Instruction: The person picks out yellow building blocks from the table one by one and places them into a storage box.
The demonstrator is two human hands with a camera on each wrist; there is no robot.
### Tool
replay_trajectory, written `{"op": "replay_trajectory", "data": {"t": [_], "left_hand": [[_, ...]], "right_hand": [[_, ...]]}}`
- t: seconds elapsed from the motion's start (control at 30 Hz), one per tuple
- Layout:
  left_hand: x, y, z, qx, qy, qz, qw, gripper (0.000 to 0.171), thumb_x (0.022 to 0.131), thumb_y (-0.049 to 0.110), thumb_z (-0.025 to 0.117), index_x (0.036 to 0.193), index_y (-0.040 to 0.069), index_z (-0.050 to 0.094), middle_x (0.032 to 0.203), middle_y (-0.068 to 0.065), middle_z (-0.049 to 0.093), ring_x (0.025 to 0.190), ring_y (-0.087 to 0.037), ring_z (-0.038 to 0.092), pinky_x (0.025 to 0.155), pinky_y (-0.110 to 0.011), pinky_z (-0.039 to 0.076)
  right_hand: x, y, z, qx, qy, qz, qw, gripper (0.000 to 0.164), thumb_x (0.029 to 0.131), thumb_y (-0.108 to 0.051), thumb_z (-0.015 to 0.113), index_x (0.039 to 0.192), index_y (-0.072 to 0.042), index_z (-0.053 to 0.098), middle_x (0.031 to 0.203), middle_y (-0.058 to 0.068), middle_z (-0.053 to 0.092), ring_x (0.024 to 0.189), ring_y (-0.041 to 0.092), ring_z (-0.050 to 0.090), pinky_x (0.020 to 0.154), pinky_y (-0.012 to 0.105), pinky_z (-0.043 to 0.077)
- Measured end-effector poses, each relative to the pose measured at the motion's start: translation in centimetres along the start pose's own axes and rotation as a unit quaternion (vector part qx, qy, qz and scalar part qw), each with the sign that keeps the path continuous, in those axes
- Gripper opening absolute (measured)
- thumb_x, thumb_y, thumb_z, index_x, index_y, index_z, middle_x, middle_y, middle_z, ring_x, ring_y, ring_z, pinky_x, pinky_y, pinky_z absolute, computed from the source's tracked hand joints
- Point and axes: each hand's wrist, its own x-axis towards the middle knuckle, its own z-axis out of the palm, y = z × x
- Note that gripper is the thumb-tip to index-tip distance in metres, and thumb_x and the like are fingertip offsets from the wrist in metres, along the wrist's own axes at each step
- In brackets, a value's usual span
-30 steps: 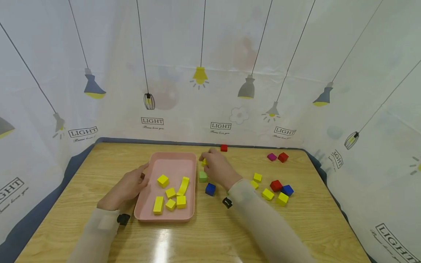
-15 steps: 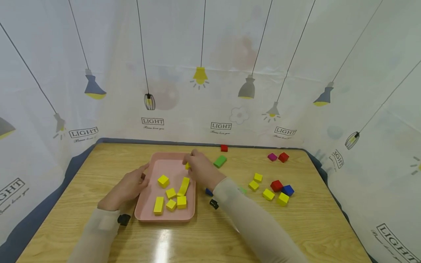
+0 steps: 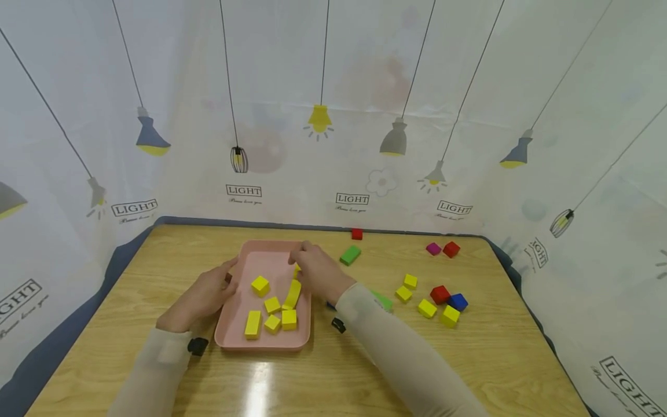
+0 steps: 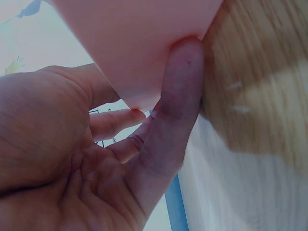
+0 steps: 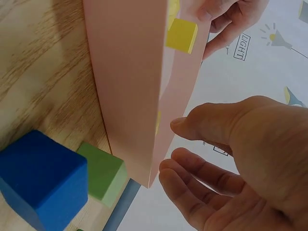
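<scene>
A pink tray (image 3: 263,260) stands on the table, with several yellow blocks in it, among them a yellow cube (image 3: 260,285) and a longer yellow block (image 3: 253,324). My left hand (image 3: 200,298) grips its left side; in the left wrist view fingers press against the tray's outer wall (image 4: 130,43). Over the far right corner of the tray is my right hand (image 3: 323,269), its fingers parted and nothing between them in the right wrist view. Just below those fingers a yellow block (image 3: 297,271) lies inside the tray, partly hidden by the hand.
Right of the tray are a blue cube (image 5: 43,175) and a green block (image 5: 103,171). Farther off are a green bar (image 3: 350,255), a red block (image 3: 356,234) and a magenta block (image 3: 433,249). More yellow blocks (image 3: 427,308) lie near a red cube (image 3: 440,294) and a blue one (image 3: 458,302).
My right hand has carried a yellow block leftward from beyond the tray's right rim into the tray and let go of it. My left hand has stayed at the tray's left side.
</scene>
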Motion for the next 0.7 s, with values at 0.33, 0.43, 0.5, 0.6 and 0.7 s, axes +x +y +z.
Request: {"op": "replay_trajectory", "data": {"t": [0.33, 0.43, 0.5, 0.6, 0.7], "left_hand": [[-0.1, 0.1, -0.1, 0.007, 0.004, 0.015, 0.9999, 0.061, 0.104, 0.015, 0.054, 0.156, -0.002, 0.026, 0.118, -0.022, 0.062, 0.094, -0.025, 0.063, 0.082, -0.043, 0.056], [-0.1, 0.1, -0.1, 0.005, 0.004, 0.014, 0.9999, 0.061, 0.104, 0.015, 0.054, 0.156, -0.002, 0.026, 0.117, -0.022, 0.062, 0.094, -0.025, 0.063, 0.083, -0.043, 0.056], [-0.1, 0.1, -0.1, 0.002, 0.002, 0.011, 0.9999, 0.061, 0.104, 0.015, 0.054, 0.156, -0.002, 0.026, 0.118, -0.022, 0.062, 0.093, -0.024, 0.063, 0.082, -0.042, 0.056], [-0.1, 0.2, -0.1, -0.003, -0.001, 0.005, 1.0, 0.061, 0.104, 0.015, 0.054, 0.156, -0.001, 0.026, 0.118, -0.021, 0.062, 0.092, -0.023, 0.062, 0.081, -0.041, 0.057], [-0.1, 0.2, -0.1, -0.004, -0.001, 0.001, 1.0, 0.061, 0.104, 0.015, 0.054, 0.156, 0.0, 0.026, 0.118, -0.021, 0.062, 0.092, -0.023, 0.062, 0.081, -0.041, 0.057]], "right_hand": [[-0.9, 0.6, -0.3, -0.014, 0.013, 0.004, 1.0, 0.028, 0.092, -0.011, 0.072, 0.119, -0.014, 0.067, 0.122, 0.003, 0.054, 0.103, 0.015, 0.052, 0.09, 0.027, 0.051], [-1.1, 0.9, -0.3, -0.029, 0.017, 0.01, 0.999, 0.027, 0.092, -0.013, 0.071, 0.119, -0.015, 0.068, 0.117, 0.001, 0.055, 0.1, 0.014, 0.051, 0.09, 0.027, 0.051], [-1.3, 1.1, -0.4, -0.028, 0.018, 0.014, 0.999, 0.026, 0.092, -0.013, 0.071, 0.119, -0.015, 0.068, 0.114, 0.001, 0.055, 0.099, 0.015, 0.051, 0.088, 0.027, 0.051], [-1.8, 1.5, -0.6, -0.02, 0.023, 0.017, 0.999, 0.025, 0.093, -0.012, 0.069, 0.118, -0.014, 0.068, 0.109, 0.001, 0.054, 0.095, 0.015, 0.051, 0.083, 0.028, 0.052], [-2.4, 2.0, -0.8, -0.006, 0.035, 0.017, 0.999, 0.025, 0.093, -0.014, 0.069, 0.118, -0.014, 0.068, 0.108, 0.002, 0.054, 0.093, 0.016, 0.05, 0.077, 0.028, 0.052]]}}
